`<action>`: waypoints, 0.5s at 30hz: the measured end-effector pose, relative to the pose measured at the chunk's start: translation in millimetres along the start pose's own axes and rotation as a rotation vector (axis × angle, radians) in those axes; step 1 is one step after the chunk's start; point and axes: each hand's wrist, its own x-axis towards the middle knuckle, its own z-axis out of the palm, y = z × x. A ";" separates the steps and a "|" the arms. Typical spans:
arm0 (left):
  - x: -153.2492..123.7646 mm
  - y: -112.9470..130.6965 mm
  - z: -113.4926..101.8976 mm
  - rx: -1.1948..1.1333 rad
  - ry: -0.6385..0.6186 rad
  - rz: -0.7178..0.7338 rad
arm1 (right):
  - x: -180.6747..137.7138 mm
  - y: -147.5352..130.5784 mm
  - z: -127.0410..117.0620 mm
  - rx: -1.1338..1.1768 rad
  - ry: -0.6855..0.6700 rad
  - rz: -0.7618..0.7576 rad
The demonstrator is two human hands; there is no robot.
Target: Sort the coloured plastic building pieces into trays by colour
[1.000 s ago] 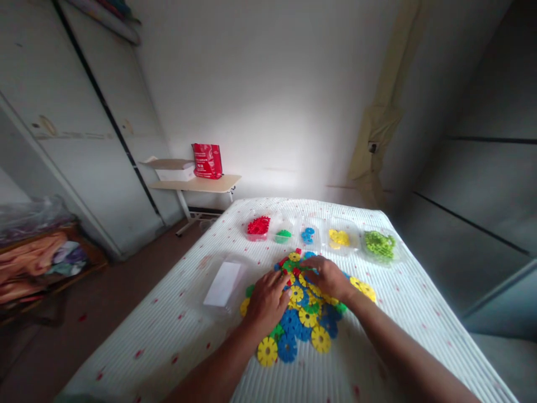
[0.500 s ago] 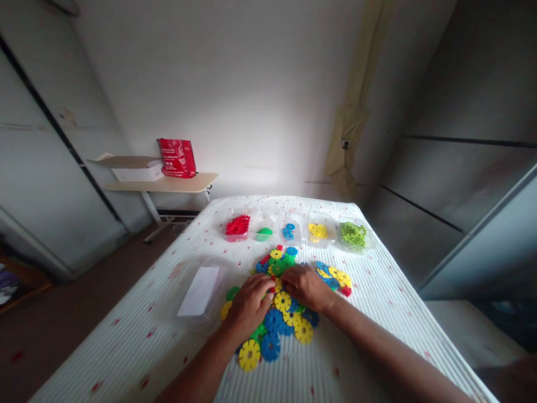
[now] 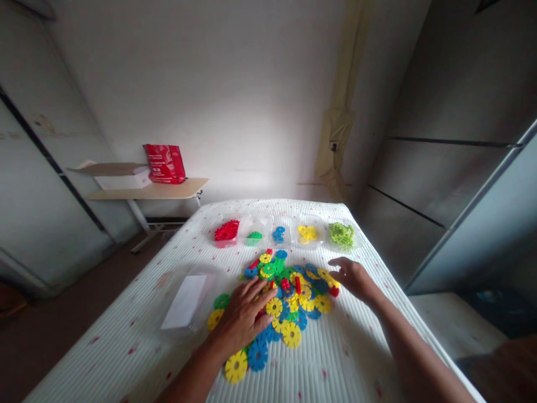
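Note:
A pile of notched plastic discs [image 3: 291,334], yellow, blue and green, lies on the table with a few small red pieces [image 3: 298,285] among them. My left hand [image 3: 241,316] rests on the pile's left side, fingers spread over the discs and nothing visibly gripped. Just past the pile's right edge hovers my right hand [image 3: 354,278], close to some yellow discs [image 3: 328,276] and a red piece [image 3: 334,291]. Its fingers are apart, with no piece showing between them.
Behind the pile stands a row of clear trays with red pieces [image 3: 227,230], green discs [image 3: 254,239], blue discs [image 3: 278,234], yellow discs [image 3: 307,233] and light green pieces [image 3: 341,234]. At left lies a clear container with a white sheet [image 3: 184,301]. A side table [image 3: 168,189] holds a red bag [image 3: 165,163].
My right hand has moved from the middle of the pile out to its right edge, uncovering discs and red pieces. My left hand's fingers have spread. The view has shifted slightly.

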 end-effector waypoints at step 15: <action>1.3 -9.3 5.3 -0.004 -0.008 0.011 | 11.0 25.3 -4.4 0.074 -0.037 0.159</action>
